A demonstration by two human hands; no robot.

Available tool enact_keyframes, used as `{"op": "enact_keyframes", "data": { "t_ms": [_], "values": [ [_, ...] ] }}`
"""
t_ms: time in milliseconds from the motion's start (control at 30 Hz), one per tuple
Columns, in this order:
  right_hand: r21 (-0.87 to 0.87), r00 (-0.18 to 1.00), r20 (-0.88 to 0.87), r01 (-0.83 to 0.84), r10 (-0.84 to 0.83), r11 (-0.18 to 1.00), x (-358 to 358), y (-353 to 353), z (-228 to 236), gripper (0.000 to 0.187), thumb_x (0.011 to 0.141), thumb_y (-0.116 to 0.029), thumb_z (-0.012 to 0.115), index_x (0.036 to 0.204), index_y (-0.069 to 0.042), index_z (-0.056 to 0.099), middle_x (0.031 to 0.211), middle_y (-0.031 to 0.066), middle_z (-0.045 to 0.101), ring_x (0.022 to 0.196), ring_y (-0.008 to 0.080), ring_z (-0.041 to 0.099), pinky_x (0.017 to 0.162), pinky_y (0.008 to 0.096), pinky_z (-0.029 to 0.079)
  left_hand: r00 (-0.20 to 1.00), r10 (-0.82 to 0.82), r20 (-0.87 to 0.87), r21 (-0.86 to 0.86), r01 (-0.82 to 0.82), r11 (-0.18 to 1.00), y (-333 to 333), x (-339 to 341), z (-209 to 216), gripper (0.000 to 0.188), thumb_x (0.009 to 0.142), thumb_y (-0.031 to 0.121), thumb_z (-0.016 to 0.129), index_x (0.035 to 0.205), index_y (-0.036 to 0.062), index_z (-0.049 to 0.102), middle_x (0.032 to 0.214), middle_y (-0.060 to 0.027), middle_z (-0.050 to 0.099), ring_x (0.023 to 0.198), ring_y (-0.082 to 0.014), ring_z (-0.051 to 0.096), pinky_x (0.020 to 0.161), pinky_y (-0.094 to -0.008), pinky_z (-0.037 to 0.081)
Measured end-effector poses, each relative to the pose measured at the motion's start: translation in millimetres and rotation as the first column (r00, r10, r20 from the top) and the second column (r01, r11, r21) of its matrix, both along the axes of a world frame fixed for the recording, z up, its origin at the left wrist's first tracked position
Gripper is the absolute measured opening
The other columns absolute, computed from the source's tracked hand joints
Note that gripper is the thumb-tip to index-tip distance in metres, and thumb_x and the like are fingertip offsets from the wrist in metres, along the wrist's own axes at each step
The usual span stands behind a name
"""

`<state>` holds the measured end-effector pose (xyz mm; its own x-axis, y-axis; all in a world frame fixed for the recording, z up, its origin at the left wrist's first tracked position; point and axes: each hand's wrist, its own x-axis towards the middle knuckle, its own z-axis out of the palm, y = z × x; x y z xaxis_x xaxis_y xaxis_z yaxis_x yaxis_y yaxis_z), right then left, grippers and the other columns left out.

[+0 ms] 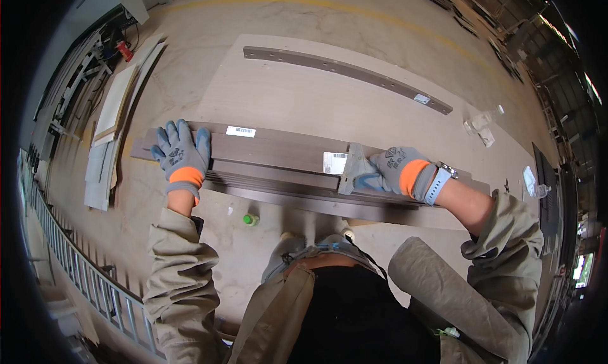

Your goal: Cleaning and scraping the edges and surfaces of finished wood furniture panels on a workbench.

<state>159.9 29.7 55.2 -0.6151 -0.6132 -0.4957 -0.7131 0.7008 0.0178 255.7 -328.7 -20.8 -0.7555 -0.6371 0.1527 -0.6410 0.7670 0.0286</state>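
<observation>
In front of me lies a stack of long grey-brown boards (285, 150), with white labels on its upper face. My left hand (182, 150), in a grey-blue glove with an orange cuff, rests flat on the left part of the stack, fingers spread and holding nothing. On the right part, my right hand (394, 169), gloved alike, is closed on a grey cloth-like piece (352, 167). That piece presses across the top board beside the larger white label (335, 163). Its exact kind is unclear, and my fingers partly hide it.
Beyond the stack, a single long brown board with holes (329, 66) lies on the broad pale panel (278, 101). A clear plastic bottle (484, 120) is at the right. A green-capped bottle (249, 219) stands below the stack. Pale panels (114, 123) and a metal ladder (101, 288) lie left.
</observation>
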Motion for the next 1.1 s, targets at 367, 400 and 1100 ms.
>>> {"op": "enact_keyframes", "data": {
  "t_ms": [367,400,1100],
  "values": [
    [-0.036,0.997,0.067,-0.045,0.047,0.998,-7.3,-2.1,-6.7,0.052,0.083,-0.058,0.047,0.090,-0.008,0.061,0.085,0.0140,0.065,0.082,0.0348,0.061,0.072,0.0416,0.048,1.000,-0.002,0.007,0.019,0.002,1.000,1.3,-0.4,1.3,0.065,0.089,0.051,0.035,0.136,0.0053,0.035,0.145,-0.0175,0.027,0.136,-0.0372,0.016,0.109,-0.0528,0.009],
    [-0.019,0.999,0.009,-0.033,0.034,0.999,-3.7,-2.6,-7.4,0.051,0.083,-0.057,0.047,0.091,-0.009,0.061,0.083,0.0139,0.065,0.081,0.0348,0.061,0.072,0.0415,0.048,1.000,-0.002,0.003,0.014,0.002,1.000,0.3,-1.0,0.5,0.066,0.089,0.051,0.035,0.136,0.0055,0.035,0.145,-0.0174,0.027,0.136,-0.0372,0.016,0.109,-0.0527,0.009],
    [-0.002,0.999,0.025,-0.031,0.031,1.000,-4.2,-21.6,-7.5,0.059,0.083,-0.062,0.042,0.095,-0.007,0.062,0.089,0.0165,0.065,0.085,0.0361,0.061,0.076,0.0422,0.048,1.000,-0.005,0.010,0.018,0.005,1.000,-0.2,-1.9,-0.4,0.065,0.090,0.050,0.035,0.135,0.0042,0.035,0.144,-0.0186,0.027,0.136,-0.0389,0.016,0.108,-0.0544,0.010]
  ]
}}
